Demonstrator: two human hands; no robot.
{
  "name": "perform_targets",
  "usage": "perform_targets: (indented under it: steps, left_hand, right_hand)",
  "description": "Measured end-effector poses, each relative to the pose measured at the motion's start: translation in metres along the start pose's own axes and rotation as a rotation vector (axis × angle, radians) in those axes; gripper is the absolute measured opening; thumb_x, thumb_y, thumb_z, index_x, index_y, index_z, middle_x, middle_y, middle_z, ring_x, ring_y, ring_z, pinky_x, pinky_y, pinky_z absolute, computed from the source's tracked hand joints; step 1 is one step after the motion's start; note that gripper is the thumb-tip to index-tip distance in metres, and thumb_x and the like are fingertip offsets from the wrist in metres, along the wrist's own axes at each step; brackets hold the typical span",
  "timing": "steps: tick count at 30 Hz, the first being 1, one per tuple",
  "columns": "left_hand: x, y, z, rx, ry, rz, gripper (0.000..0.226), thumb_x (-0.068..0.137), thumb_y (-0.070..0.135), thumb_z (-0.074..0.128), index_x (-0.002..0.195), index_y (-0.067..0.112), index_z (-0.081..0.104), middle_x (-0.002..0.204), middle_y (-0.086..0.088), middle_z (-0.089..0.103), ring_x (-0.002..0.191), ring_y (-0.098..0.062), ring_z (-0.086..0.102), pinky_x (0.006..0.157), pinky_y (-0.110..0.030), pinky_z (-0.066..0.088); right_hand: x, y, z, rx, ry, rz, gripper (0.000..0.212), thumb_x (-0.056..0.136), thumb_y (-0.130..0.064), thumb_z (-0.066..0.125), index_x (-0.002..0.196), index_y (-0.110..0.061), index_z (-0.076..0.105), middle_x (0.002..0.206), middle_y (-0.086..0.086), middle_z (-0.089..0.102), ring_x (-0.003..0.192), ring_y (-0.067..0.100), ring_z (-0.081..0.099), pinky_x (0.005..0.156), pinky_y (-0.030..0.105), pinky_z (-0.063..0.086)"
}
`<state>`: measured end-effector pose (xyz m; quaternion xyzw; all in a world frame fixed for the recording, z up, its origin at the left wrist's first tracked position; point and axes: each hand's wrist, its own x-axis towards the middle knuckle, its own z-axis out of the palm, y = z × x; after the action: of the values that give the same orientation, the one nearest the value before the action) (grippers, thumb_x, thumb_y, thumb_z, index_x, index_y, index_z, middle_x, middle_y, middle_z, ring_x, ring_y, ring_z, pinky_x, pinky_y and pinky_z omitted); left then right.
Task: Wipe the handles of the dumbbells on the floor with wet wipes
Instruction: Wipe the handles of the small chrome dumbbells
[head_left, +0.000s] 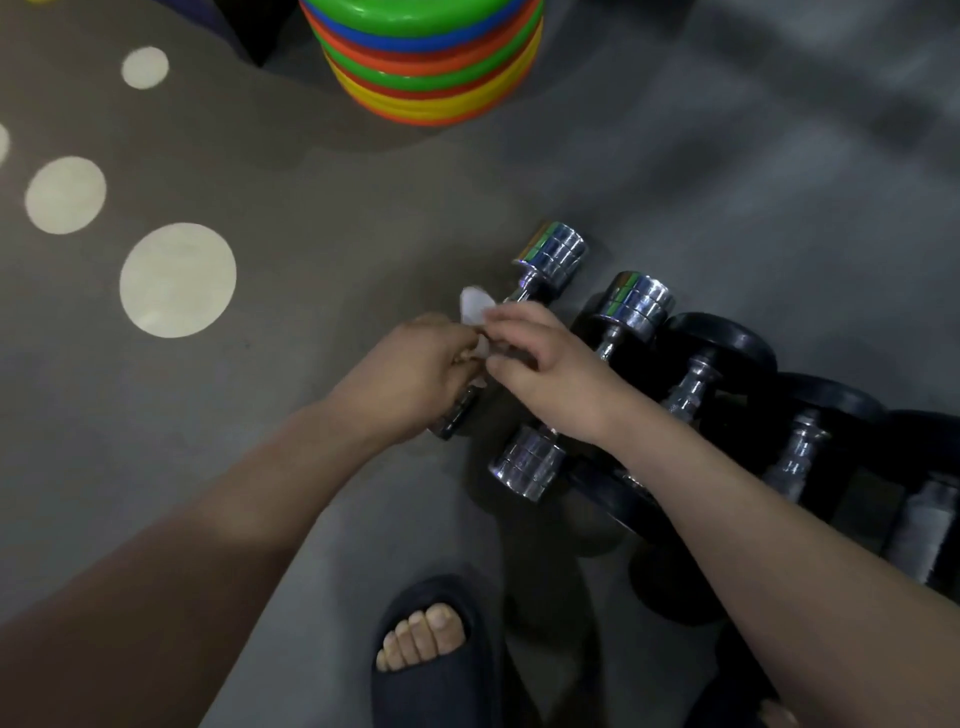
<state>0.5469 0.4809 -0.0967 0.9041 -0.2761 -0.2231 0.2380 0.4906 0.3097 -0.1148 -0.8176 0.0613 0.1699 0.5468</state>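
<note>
I take the leftmost chrome dumbbell (555, 253) as my marker. It lies slanted on the grey floor (322, 249), one shiny head pointing away from me and the other low down, half hidden under the left wrist. Far to the left of it, pale round spots (177, 279) mark the floor. Closer to it, the left hand (415, 374) sits over the lower part of its handle, fingers curled tight around a bunch of the wet wipe (475, 307). Well above the dumbbell, at the top of my view, stands a stack of coloured discs (423, 57). Well below it, near me, a foot in a dark slipper (426, 670) rests on the floor. The wet wipe is white and crumpled, right at the dumbbell's handle, with a loose flap poking up between the two hands. The right hand (550, 374) lies across from the dumbbell's right side and meets the left hand over the handle. Its forefinger and thumb pinch the wipe, and its other fingers are loosely bent. Whether the wipe wraps all round the handle I cannot tell — the hands cover it. Just to the right of my marker lies a second chrome dumbbell (635, 304), parallel to it and partly under the right wrist. Further right, a row of black dumbbells (727, 345) lies side by side, running off the edge of the view.
</note>
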Motion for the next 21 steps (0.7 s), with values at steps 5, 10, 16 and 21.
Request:
perform_targets:
  steps: [5,10,16,21]
  left_hand:
    - [-0.005,-0.004,-0.01,-0.489,-0.068,-0.315,0.036,0.072,0.033,0.085,0.1,0.023,0.065,0.086,0.007,0.073,0.075,-0.002,0.068,0.065,-0.017,0.048]
    - [-0.01,-0.018,-0.006,-0.759,0.006,-0.378,0.039,0.071,0.024,0.081,0.104,0.021,0.061,0.1,0.001,0.072,0.094,-0.019,0.071,0.085,-0.037,0.06]
    - [-0.008,-0.03,0.004,-0.245,0.111,-0.475,0.011,0.091,0.022,0.062,0.101,0.027,0.062,0.094,0.01,0.068,0.09,-0.015,0.067,0.066,-0.019,0.045]
    - [-0.022,-0.029,0.006,-0.24,-0.025,-0.452,0.026,0.082,0.043,0.075,0.103,0.03,0.067,0.094,0.016,0.066,0.085,0.002,0.061,0.066,-0.008,0.041]
  right_hand:
    - [0.0,0.001,0.011,0.214,0.105,0.157,0.008,0.089,-0.03,0.073,0.096,-0.025,0.071,0.092,-0.005,0.075,0.08,0.004,0.068,0.076,0.029,0.057]
    - [0.002,0.001,0.008,0.141,0.281,0.218,0.01,0.094,-0.024,0.062,0.098,-0.033,0.062,0.083,-0.005,0.071,0.068,0.007,0.065,0.061,0.022,0.049]
    - [0.01,0.002,0.019,-0.235,0.327,0.081,0.006,0.094,-0.028,0.06,0.096,-0.024,0.063,0.085,-0.001,0.061,0.077,0.016,0.058,0.064,0.027,0.042]
    - [0.017,0.006,0.037,-0.287,0.296,-0.021,0.014,0.092,-0.023,0.068,0.102,-0.014,0.064,0.095,0.008,0.064,0.089,0.025,0.06,0.073,0.036,0.049]
